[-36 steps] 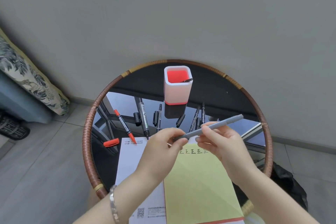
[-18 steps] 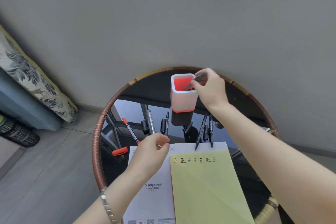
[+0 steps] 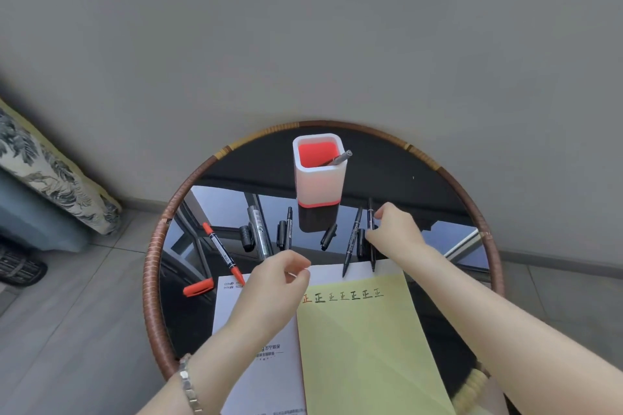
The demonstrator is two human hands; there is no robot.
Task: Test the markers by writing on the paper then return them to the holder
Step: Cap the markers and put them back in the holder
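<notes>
A grey marker (image 3: pixel 341 158) stood returned in the white-and-red holder (image 3: pixel 318 178), beyond the right hand (image 3: pixel 392 233), which half a second earlier had been up at the holder's rim and had since dropped to the row of uncapped markers. There its thumb and fingertips pinched a slim black marker (image 3: pixel 371 248) lying at its left side. The left hand (image 3: pixel 278 280) hovered loosely curled, apparently holding nothing, over the white sheet (image 3: pixel 263 357), with the yellow paper (image 3: pixel 364 354) just to its right. Next, it seemed, the marker had to be lifted clear and brought to the paper's line of test characters.
</notes>
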